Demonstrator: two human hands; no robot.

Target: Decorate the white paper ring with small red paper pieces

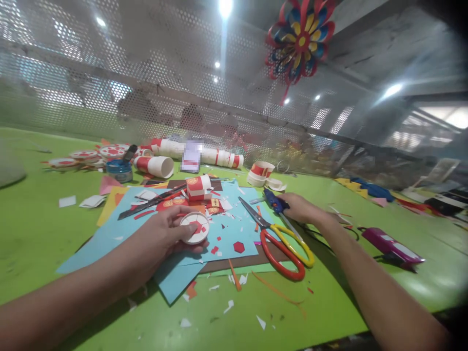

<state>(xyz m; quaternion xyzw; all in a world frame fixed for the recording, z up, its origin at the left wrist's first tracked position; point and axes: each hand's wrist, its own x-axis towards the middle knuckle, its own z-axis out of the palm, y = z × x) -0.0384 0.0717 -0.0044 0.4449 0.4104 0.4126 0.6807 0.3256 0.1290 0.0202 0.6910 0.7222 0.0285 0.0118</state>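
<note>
While the left hand grips a white paper cup over blue paper on the green counter, the right hand closes around a blue glue gun beside scissors.

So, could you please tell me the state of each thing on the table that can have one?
left hand: closed around the cut paper cup, held on its side
right hand: gripping the blue glue gun
scissors: lying flat, blades closed
paper cup: lying on its side
blue jar: upright
</note>
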